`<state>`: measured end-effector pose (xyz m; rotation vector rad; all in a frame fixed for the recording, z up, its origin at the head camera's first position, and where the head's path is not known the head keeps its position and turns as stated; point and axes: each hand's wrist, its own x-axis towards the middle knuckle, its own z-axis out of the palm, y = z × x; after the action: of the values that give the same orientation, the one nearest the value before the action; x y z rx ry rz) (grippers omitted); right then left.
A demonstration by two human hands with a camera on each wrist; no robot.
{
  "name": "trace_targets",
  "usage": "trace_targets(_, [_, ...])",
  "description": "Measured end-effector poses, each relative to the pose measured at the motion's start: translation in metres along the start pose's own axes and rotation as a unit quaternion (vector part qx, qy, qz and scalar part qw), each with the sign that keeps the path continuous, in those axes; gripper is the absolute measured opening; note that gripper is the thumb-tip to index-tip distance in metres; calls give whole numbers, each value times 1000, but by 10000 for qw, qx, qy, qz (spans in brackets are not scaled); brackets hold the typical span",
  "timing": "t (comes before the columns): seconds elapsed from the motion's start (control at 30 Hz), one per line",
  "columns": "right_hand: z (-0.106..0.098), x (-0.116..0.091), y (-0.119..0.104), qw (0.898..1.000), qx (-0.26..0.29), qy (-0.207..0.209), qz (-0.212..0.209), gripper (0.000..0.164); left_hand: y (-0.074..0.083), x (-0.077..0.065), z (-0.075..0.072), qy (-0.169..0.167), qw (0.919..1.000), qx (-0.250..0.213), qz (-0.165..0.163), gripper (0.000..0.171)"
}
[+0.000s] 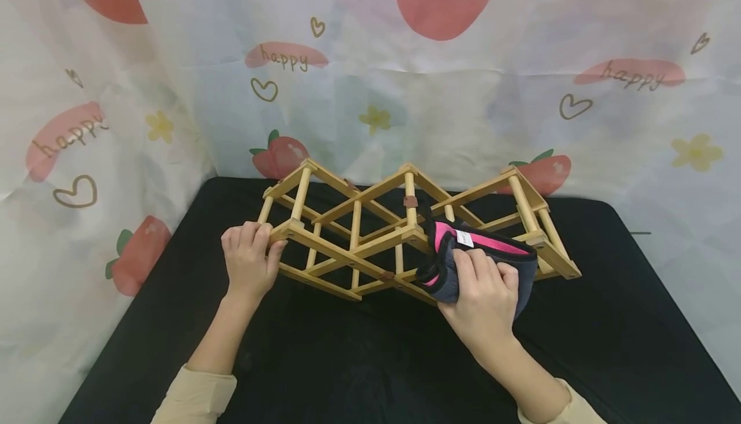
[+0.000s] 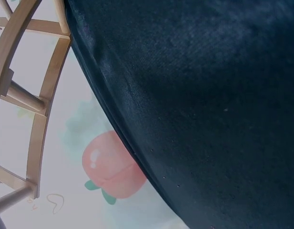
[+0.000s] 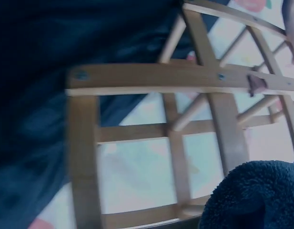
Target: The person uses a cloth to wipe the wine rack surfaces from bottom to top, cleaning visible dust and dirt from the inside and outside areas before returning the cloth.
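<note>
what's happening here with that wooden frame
A person's left hand grips the near corner at the left end of a wooden lattice frame. Their right hand holds a fuzzy dark blue piece with a pink inside in front of the frame's right part; I can't tell whether the two touch. All this is over a black-covered table, though whether the frame rests on it isn't clear.

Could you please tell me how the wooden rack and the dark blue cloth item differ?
The wooden rack is an open lattice of pale bars and rods; the dark blue cloth item is soft fabric with pink inside and black edging. The rack is much longer than the cloth item. The left hand grips the rack, while the right hand grips the cloth item. Both are hand-held.
</note>
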<state>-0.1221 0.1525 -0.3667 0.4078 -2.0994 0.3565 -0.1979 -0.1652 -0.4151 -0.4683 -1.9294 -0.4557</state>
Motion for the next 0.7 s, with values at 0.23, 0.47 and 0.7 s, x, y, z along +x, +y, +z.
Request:
trace_targets(0.23, [2, -21, 3, 9969, 366, 698, -41, 40, 0, 0, 1, 16, 10000, 10, 42, 48])
trace_targets(0.47, [8, -31, -5, 9925, 626, 1049, -80, 40, 1, -1, 1, 24, 10000, 22, 38, 48])
trace_targets(0.7, [13, -35, -14, 9926, 748, 959, -42, 38, 1, -1, 1, 45, 10000, 30, 21, 48])
